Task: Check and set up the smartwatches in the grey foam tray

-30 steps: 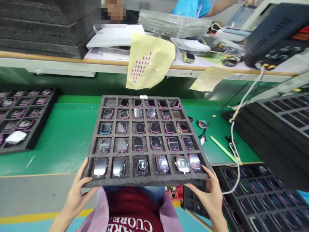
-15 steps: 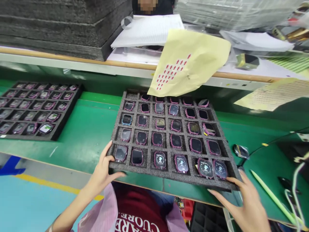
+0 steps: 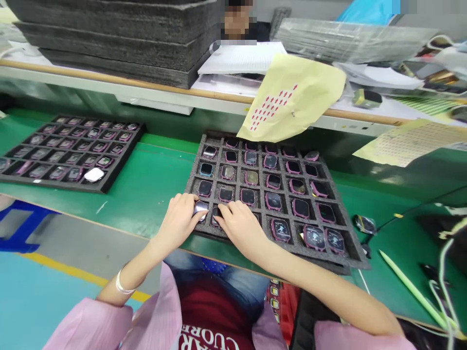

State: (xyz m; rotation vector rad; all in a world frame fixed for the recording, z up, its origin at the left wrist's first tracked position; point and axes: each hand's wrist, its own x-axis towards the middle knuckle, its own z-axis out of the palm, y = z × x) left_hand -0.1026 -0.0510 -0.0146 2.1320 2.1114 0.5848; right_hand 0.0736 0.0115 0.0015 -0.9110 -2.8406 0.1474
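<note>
Fingers [image 3: 191,208] of my left hand [image 3: 178,221] pinch a watch [image 3: 201,208] at the near-left corner of the foam tray [image 3: 352,257].
My right hand [image 3: 242,226] curls over the next cell, grip unclear. I judge the work barely begun, as the tray's other watches [image 3: 292,206] lie untouched.

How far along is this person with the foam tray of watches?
Done: the foam tray lies flat on the green table, with watches in its cells. In hand: the left hand pinches the front corner watch, and the right hand has its fingertips on the next watch. Left: the remaining watches sit in their cells, with no hand on them.
</note>
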